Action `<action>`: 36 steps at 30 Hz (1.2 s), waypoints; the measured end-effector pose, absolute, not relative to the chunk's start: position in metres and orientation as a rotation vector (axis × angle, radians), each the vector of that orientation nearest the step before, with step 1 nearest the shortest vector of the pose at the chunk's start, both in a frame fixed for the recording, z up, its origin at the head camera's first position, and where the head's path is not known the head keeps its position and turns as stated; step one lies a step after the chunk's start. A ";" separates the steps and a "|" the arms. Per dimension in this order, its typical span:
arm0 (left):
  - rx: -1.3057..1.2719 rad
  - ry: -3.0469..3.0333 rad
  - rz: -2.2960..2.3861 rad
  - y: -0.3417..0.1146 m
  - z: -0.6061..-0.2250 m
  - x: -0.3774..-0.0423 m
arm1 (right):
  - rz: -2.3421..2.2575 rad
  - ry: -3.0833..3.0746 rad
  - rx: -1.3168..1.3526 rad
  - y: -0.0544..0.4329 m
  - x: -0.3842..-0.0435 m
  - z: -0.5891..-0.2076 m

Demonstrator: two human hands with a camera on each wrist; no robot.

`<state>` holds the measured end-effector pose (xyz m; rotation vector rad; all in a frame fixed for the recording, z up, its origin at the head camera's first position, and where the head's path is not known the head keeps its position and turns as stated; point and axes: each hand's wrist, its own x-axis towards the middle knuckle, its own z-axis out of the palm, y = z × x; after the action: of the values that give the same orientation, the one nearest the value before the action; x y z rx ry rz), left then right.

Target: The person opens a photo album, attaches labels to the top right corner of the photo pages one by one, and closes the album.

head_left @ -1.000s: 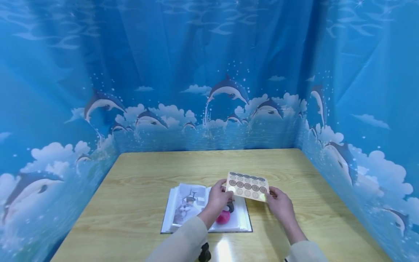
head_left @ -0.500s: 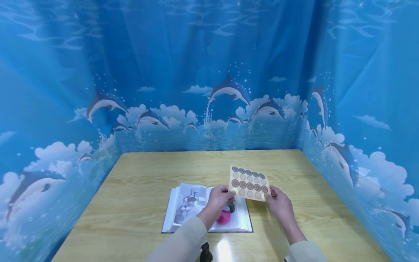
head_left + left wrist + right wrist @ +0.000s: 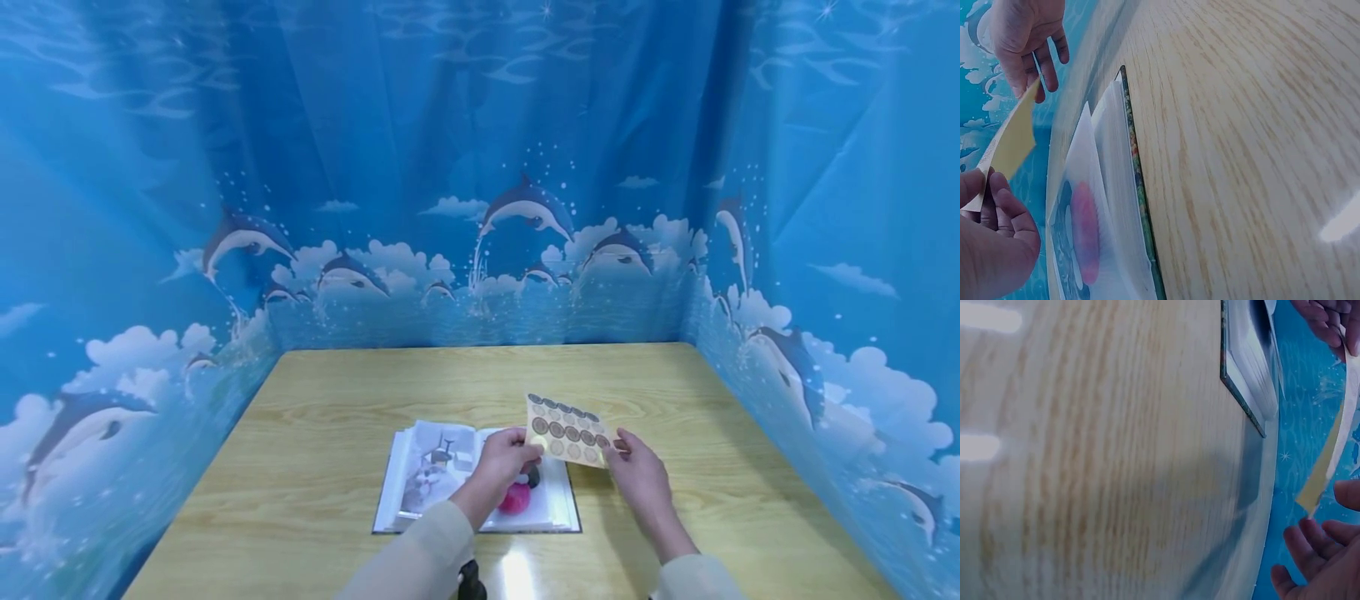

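Observation:
Over the right page of an open photo album point(image 3: 555, 500), a sheet of round stickers point(image 3: 570, 432) is held up and slanted. Rows of brown and pale circles cover its front; its plain yellowish back point(image 3: 1017, 140) shows in the left wrist view. My left hand point(image 3: 498, 468) pinches its left edge between thumb and fingers. At the opposite corner is my right hand point(image 3: 641, 479), its fingers spread and loosely bent. In the right wrist view, the sheet's end stops right at the right fingertips point(image 3: 1313, 531), with the thumb standing apart from it.
The album lies on a wood-grain table point(image 3: 322, 433), with a grey picture on its left page and a pink shape on its right. A blue dolphin curtain point(image 3: 450, 125) encloses the back and sides. A small black object point(image 3: 471, 581) shows near the front edge.
The sheet first tilts up toward the camera, then leans back and dips lower. The right fingers have loosened from its corner; the left hand keeps its pinch.

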<state>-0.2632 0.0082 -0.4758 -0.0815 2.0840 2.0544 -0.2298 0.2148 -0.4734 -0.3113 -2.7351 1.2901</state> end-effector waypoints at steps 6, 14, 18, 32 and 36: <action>-0.088 2.054 2.086 0.007 -0.480 -0.262 | 0.985 -2.737 -0.095 0.203 -0.228 -0.473; -0.074 2.050 2.129 0.007 -0.484 -0.261 | 0.791 -2.635 0.152 0.177 -0.230 -0.479; -0.068 2.062 2.127 0.007 -0.485 -0.260 | 0.731 -2.604 0.219 0.168 -0.230 -0.483; -0.098 2.067 2.069 0.007 -0.484 -0.258 | 0.660 -2.602 0.238 0.154 -0.228 -0.485; -0.104 2.056 2.082 0.008 -0.483 -0.258 | 0.647 -2.624 0.238 0.152 -0.228 -0.485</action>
<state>-0.2576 0.0078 -0.4834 -0.1039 2.0560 2.0818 -0.2277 0.1523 -0.4851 0.2382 -2.6241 0.6468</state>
